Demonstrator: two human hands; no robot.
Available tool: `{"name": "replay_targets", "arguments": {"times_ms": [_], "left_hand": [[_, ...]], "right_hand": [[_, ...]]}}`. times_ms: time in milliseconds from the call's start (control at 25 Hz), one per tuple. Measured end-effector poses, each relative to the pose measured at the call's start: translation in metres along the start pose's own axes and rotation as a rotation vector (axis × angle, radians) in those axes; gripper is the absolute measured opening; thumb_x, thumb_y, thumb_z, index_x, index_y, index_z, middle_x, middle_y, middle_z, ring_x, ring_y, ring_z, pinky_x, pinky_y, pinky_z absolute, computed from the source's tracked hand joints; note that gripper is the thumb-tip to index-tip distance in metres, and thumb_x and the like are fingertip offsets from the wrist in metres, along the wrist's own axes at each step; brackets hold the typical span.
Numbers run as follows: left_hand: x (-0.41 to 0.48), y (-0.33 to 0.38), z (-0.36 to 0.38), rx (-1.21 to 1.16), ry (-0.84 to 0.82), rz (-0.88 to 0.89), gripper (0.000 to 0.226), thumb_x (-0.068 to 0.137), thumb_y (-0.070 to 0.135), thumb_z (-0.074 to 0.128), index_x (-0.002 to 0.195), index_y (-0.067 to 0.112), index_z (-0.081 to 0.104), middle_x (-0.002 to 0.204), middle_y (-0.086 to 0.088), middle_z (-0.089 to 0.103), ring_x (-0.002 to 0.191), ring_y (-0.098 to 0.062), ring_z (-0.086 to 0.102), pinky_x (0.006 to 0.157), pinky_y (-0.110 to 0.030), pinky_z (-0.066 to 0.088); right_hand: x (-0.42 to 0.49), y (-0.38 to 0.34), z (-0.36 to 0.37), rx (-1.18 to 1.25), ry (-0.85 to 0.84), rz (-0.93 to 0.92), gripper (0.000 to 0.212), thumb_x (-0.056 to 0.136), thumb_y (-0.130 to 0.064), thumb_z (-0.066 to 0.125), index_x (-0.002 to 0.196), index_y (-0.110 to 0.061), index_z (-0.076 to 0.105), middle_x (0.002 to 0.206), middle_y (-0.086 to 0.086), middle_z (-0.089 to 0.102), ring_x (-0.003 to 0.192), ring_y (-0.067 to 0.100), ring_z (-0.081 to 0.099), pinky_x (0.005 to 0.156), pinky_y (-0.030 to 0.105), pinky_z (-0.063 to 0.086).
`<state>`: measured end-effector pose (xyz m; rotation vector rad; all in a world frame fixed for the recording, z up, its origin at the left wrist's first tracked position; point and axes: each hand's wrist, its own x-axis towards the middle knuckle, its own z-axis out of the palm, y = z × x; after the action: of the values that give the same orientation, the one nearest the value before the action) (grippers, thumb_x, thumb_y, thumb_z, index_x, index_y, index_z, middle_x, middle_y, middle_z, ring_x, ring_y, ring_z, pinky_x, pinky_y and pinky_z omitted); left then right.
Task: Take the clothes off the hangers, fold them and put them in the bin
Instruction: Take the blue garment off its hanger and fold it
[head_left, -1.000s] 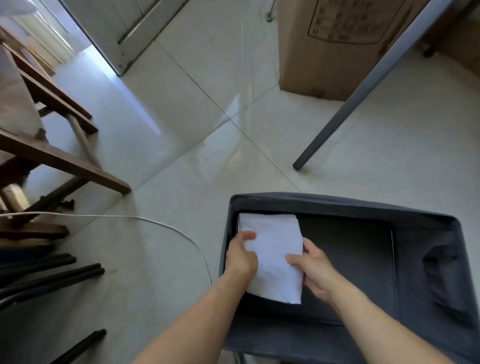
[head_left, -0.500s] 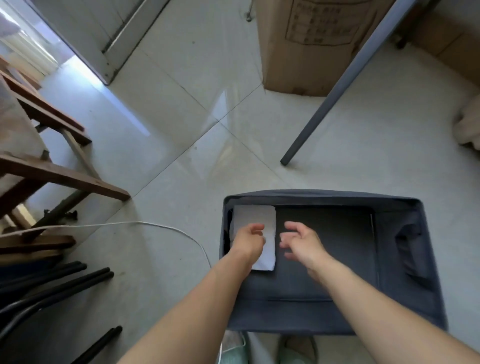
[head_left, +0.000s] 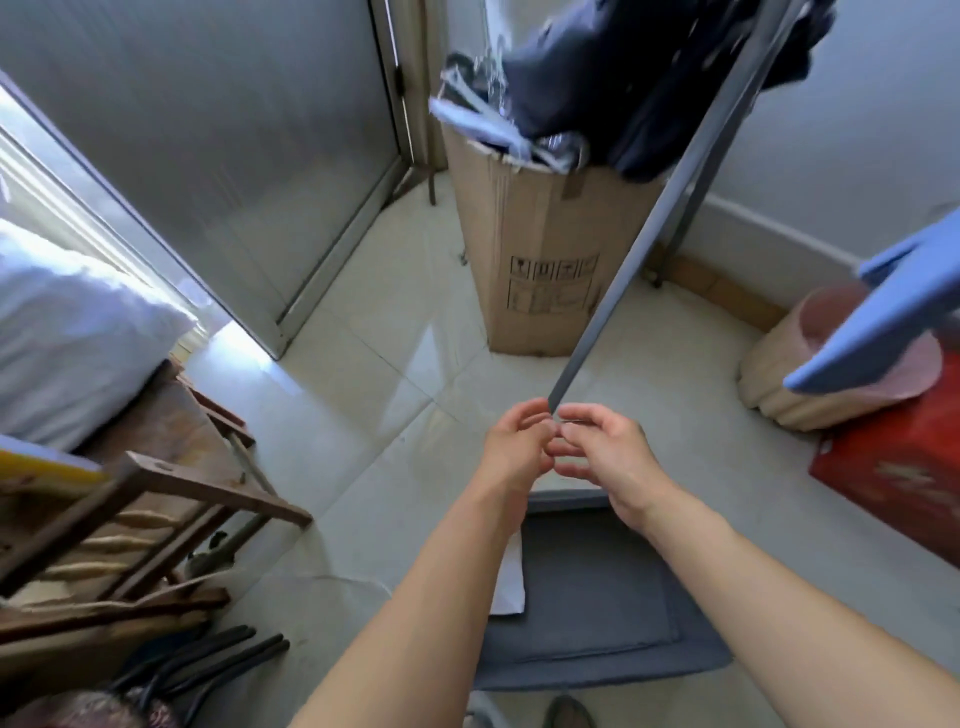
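The left hand (head_left: 517, 447) and the right hand (head_left: 602, 454) are up in the air, close together. Their fingers are bent a little and loose, and the tips almost touch. The hands hold nothing. Below them the grey bin (head_left: 623, 670) sits on the floor. A folded white cloth (head_left: 511, 587) lies at the left side of the bin, partly hidden by the left arm. Dark clothes (head_left: 597, 67) hang up high, over a cardboard box (head_left: 535, 249).

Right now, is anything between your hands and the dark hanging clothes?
The slanted grey pole rises from just past the left hand and right hand and crosses the dark clothes; nothing else visible blocks them.
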<state>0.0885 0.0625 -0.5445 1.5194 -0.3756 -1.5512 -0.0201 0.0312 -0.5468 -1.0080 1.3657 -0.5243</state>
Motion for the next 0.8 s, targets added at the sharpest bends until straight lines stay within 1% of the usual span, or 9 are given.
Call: {"name": "replay_targets", "arguments": {"times_ms": [80, 160, 240, 360, 480, 560, 680, 800], "left_hand": [[-0.034, 0.038, 0.012, -0.007, -0.050, 0.050, 0.027, 0.098, 0.005, 0.050, 0.122, 0.015, 0.055, 0.113, -0.009, 0.065, 0.095, -0.020, 0.065, 0.089, -0.035, 0.055], [-0.071, 0.076, 0.025, 0.049, -0.122, 0.123, 0.028, 0.099, 0.010, 0.051, 0.126, 0.017, 0.055, 0.117, -0.010, 0.065, 0.103, -0.022, 0.066, 0.095, -0.041, 0.054], [-0.103, 0.110, 0.038, 0.101, -0.186, 0.196, 0.027, 0.099, 0.013, 0.051, 0.125, 0.021, 0.056, 0.118, -0.007, 0.066, 0.106, -0.022, 0.066, 0.095, -0.041, 0.055], [-0.155, 0.162, 0.058, 0.122, -0.284, 0.314, 0.028, 0.099, 0.009, 0.052, 0.125, 0.014, 0.058, 0.118, -0.013, 0.068, 0.101, -0.022, 0.068, 0.088, -0.039, 0.057], [-0.204, 0.207, 0.080, 0.147, -0.384, 0.404, 0.028, 0.099, 0.006, 0.051, 0.125, 0.009, 0.058, 0.117, -0.017, 0.068, 0.099, -0.029, 0.067, 0.092, -0.047, 0.053], [-0.235, 0.235, 0.097, 0.193, -0.449, 0.473, 0.026, 0.099, 0.007, 0.051, 0.124, 0.009, 0.060, 0.116, -0.017, 0.068, 0.098, -0.028, 0.066, 0.094, -0.049, 0.051], [-0.276, 0.273, 0.123, 0.251, -0.533, 0.599, 0.025, 0.098, 0.009, 0.053, 0.122, 0.010, 0.061, 0.112, -0.016, 0.069, 0.098, -0.028, 0.066, 0.094, -0.047, 0.052], [-0.311, 0.305, 0.153, 0.257, -0.568, 0.706, 0.026, 0.098, 0.007, 0.052, 0.123, 0.007, 0.060, 0.108, -0.014, 0.069, 0.090, -0.020, 0.064, 0.087, -0.039, 0.054]], "right_hand": [[-0.031, -0.041, -0.011, -0.001, 0.018, -0.073, 0.022, 0.099, -0.009, 0.049, 0.116, -0.015, 0.061, 0.104, 0.007, 0.069, 0.093, 0.019, 0.069, 0.071, 0.028, 0.059], [-0.068, -0.083, -0.022, -0.005, 0.039, -0.169, 0.022, 0.100, -0.009, 0.049, 0.109, -0.020, 0.065, 0.102, 0.005, 0.070, 0.091, 0.016, 0.069, 0.065, 0.022, 0.056], [-0.103, -0.120, -0.033, -0.020, 0.057, -0.263, 0.025, 0.099, -0.009, 0.049, 0.104, -0.025, 0.068, 0.099, 0.002, 0.072, 0.089, 0.014, 0.070, 0.066, 0.022, 0.056], [-0.155, -0.172, -0.047, -0.016, 0.112, -0.387, 0.027, 0.099, -0.009, 0.051, 0.100, -0.027, 0.070, 0.095, -0.002, 0.074, 0.087, 0.012, 0.071, 0.069, 0.023, 0.057], [-0.204, -0.218, -0.063, 0.023, 0.169, -0.516, 0.027, 0.098, -0.007, 0.051, 0.101, -0.023, 0.071, 0.093, 0.002, 0.075, 0.083, 0.014, 0.071, 0.064, 0.023, 0.055], [-0.237, -0.246, -0.076, 0.058, 0.225, -0.594, 0.028, 0.099, -0.009, 0.049, 0.099, -0.024, 0.072, 0.090, 0.002, 0.075, 0.080, 0.017, 0.070, 0.065, 0.026, 0.057], [-0.279, -0.286, -0.097, 0.072, 0.291, -0.704, 0.028, 0.100, -0.013, 0.050, 0.097, -0.029, 0.072, 0.087, 0.000, 0.075, 0.081, 0.018, 0.070, 0.066, 0.028, 0.057], [-0.314, -0.325, -0.121, 0.048, 0.359, -0.801, 0.025, 0.099, -0.011, 0.051, 0.099, -0.026, 0.071, 0.082, -0.004, 0.074, 0.078, 0.017, 0.068, 0.066, 0.030, 0.058]]}}
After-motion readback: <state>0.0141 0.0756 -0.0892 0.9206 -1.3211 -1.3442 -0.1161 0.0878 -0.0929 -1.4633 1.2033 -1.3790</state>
